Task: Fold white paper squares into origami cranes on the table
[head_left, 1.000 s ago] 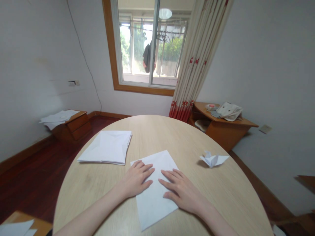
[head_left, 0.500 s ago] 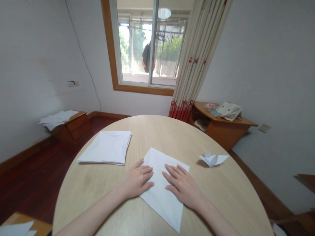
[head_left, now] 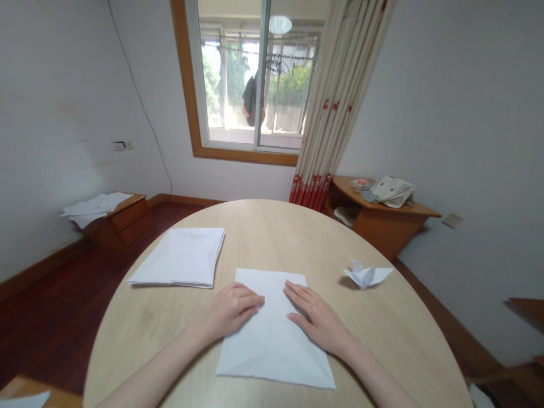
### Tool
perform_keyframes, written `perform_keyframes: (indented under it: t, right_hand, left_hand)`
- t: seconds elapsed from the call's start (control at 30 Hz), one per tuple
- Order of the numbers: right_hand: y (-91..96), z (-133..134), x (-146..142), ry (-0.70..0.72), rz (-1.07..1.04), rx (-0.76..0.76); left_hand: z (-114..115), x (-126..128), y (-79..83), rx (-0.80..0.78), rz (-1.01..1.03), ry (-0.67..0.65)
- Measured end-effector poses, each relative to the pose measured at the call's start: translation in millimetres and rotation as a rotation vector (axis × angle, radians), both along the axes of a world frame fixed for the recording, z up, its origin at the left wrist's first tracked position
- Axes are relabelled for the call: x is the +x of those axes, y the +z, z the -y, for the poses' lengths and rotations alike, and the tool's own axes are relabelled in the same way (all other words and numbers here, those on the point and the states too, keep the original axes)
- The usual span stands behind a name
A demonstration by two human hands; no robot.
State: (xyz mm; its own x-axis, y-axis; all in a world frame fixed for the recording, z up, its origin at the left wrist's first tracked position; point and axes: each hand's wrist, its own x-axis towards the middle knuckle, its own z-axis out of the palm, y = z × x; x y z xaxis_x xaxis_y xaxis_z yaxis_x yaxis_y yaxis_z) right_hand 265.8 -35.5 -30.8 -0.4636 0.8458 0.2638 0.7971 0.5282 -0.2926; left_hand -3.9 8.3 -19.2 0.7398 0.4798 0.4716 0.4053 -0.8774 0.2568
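A white sheet of paper (head_left: 276, 345) lies flat on the round table in front of me, one edge toward me, with faint creases near that edge. My left hand (head_left: 236, 309) rests on the sheet's left side, its fingers close together and slightly bent, reaching inward over the paper. On the right side, my right hand (head_left: 317, 317) lies with outstretched fingers and the thumb apart. Neither hand grips the sheet. To the right sits a folded paper crane (head_left: 365, 276). A stack of white paper squares (head_left: 181, 256) is at the left.
The pale wooden round table (head_left: 263, 226) fills the foreground. A small drawer cabinet (head_left: 131, 218) with papers on it stands at the left wall. Beyond the table at right, a corner desk (head_left: 382, 226) bears a cloth bag (head_left: 393, 191). A curtain (head_left: 335, 102) hangs by the window.
The sheet has turned from a diamond position to square-on, one edge now toward me. My left hand's fingers have drawn together; my right hand still lies on the sheet's right side.
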Motion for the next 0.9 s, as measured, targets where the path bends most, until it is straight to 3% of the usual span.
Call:
perform_keyframes:
  t: [0.23,0.5,0.9]
  right_hand:
    - [-1.0,-7,8,0.008,-0.098,0.050]
    - [-7.0,-20,27,-0.140,-0.090,-0.101]
    - [-11.7,-24,31,-0.194,-0.079,-0.186]
  left_hand:
    - [-15,-11,-4.6,-0.003,0.013,0.072]
    - [-25,-20,-13.2,-0.297,-0.078,0.271]
    - [-21,-19,-10.0,-0.398,-0.139,0.310]
